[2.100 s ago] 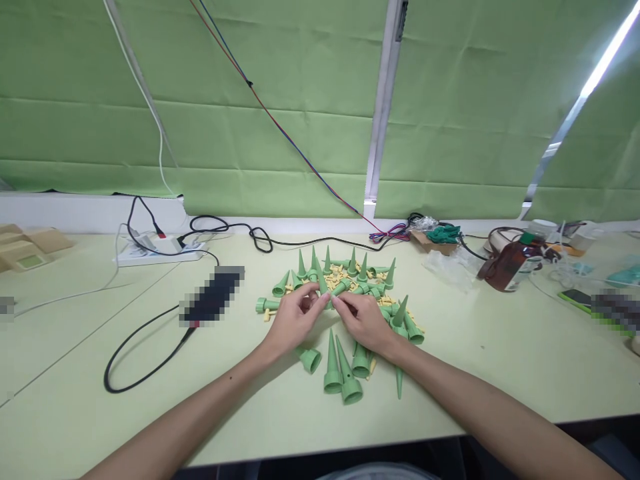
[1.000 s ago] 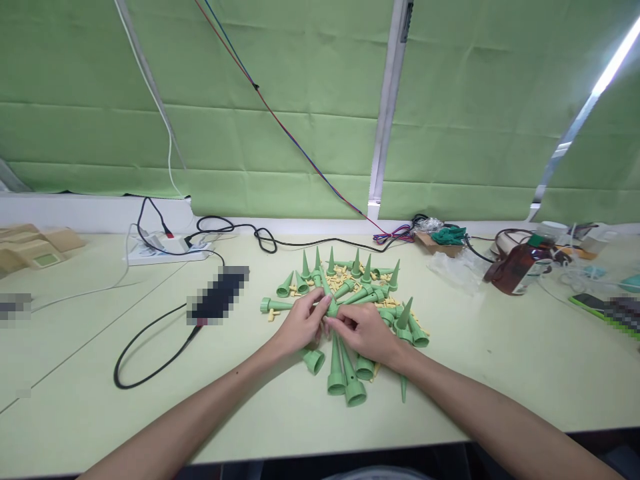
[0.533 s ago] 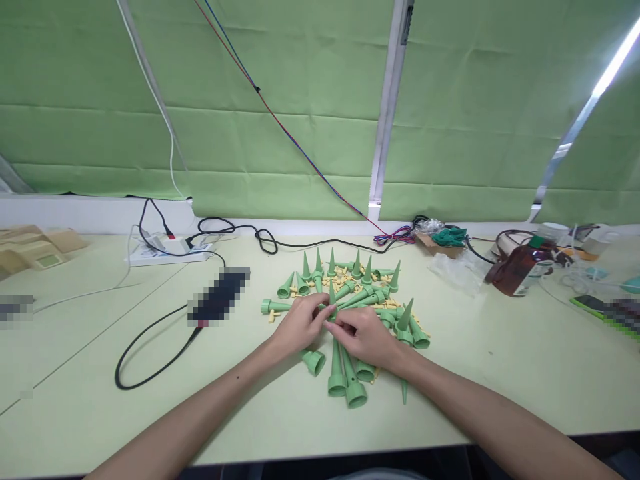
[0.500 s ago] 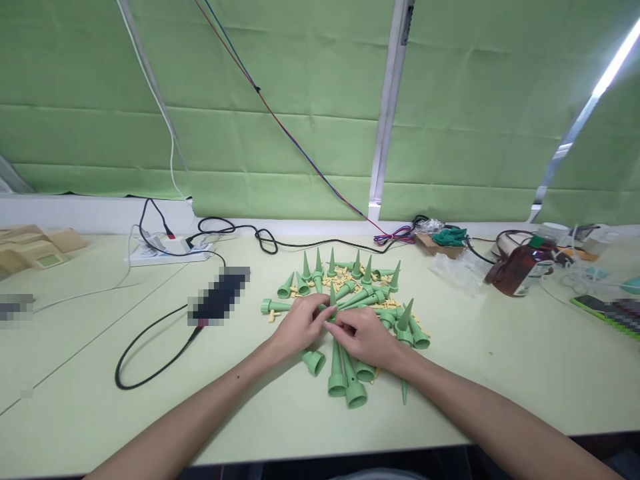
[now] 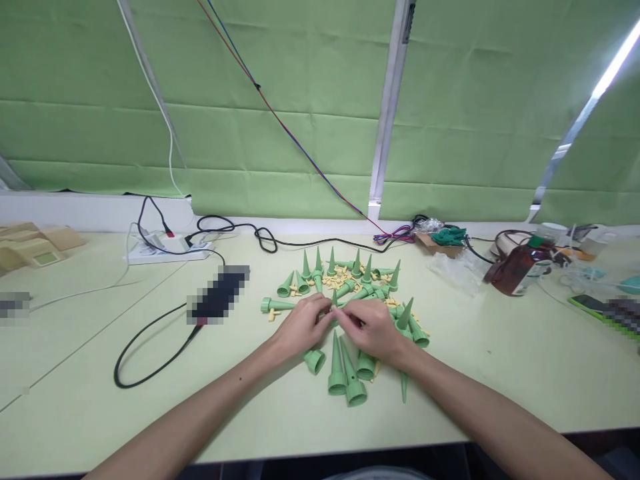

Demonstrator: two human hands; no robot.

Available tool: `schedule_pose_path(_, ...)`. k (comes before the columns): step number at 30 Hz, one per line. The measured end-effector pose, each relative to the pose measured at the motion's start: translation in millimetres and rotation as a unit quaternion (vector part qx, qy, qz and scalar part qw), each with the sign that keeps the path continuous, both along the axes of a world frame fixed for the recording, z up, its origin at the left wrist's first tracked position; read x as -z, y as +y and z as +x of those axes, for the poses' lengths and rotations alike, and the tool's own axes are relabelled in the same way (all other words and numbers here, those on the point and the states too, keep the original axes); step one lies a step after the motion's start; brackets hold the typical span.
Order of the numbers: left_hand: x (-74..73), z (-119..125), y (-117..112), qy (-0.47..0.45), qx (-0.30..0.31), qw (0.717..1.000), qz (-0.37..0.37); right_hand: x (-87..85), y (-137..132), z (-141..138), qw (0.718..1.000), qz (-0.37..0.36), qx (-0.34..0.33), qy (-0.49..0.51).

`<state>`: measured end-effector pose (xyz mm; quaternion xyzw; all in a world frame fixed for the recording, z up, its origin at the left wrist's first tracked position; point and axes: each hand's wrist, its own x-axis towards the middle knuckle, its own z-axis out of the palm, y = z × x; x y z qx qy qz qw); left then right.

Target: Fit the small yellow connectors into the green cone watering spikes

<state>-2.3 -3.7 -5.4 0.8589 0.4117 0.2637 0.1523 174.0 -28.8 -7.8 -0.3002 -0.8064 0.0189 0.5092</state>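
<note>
My left hand (image 5: pixel 305 325) is closed around a green plastic plant-watering spike (image 5: pixel 335 298), whose tip points up between my hands. My right hand (image 5: pixel 373 330) is pinched against the same spike, its fingertips meeting my left thumb; whatever lies in that pinch is hidden. More green spikes surround my hands, some upright on their wide ends, others on their sides. Two of them (image 5: pixel 337 373) lie just in front, wide ends towards me. Small yellow T-shaped valves (image 5: pixel 340 277) lie heaped among the spikes, and one single yellow valve (image 5: pixel 271 315) rests at the left.
A black cable runs to a blurred dark device (image 5: pixel 220 297) on the left, near a white power strip (image 5: pixel 170 252). At the right stand a brown bottle (image 5: pixel 520 270), a plastic bag (image 5: pixel 457 272) and a small cardboard box (image 5: pixel 440 247). Green blinds hang behind the table (image 5: pixel 500 380).
My right hand has shifted slightly up and to the right. Less of the held spike's tip shows above my fingers, and the two spikes in front are more fully visible.
</note>
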Motion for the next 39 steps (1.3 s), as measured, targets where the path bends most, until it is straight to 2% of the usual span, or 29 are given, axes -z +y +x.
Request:
schedule_pose_path(3, -0.8, 2, -2, -0.007, -0.020, 1.000, 0.001, -13.3, 1, 4, 0.989, 0.064, 0.104, 0.085)
schedule_pose_path(6, -1.1, 3, -3, -0.024, -0.045, 0.999, -0.010, -19.9, 6, 8, 0.984, 0.043, 0.148, 0.093)
schedule_pose_path(10, -2.4, 3, -6, -0.051, -0.080, 0.995, -0.010, -21.7, 21, 11, 0.984, -0.056, 0.166, 0.021)
schedule_pose_path(13, -3.1, 2, -9, -0.075, -0.077, 0.994, 0.002, -24.4, 38, 9, 0.977, -0.116, 0.168, -0.066)
schedule_pose_path(16, -1.9, 3, -12, -0.077, -0.025, 0.996, 0.022, -27.1, 58, 1, 0.953, -0.176, 0.166, -0.180)
schedule_pose_path(20, 1.0, 4, -16, -0.044, 0.033, 0.998, 0.043, -26.7, 83, -10, 0.903, -0.240, 0.194, -0.300)
schedule_pose_path(28, 0.8, 4, -16, -0.023, 0.042, 0.998, 0.040, -26.4, 99, -24, 0.865, -0.286, 0.206, -0.357)
schedule_pose_path(39, 2.0, 4, -16, -0.025, 0.050, 0.998, 0.041, -28.0, 98, -32, 0.848, -0.291, 0.196, -0.397)
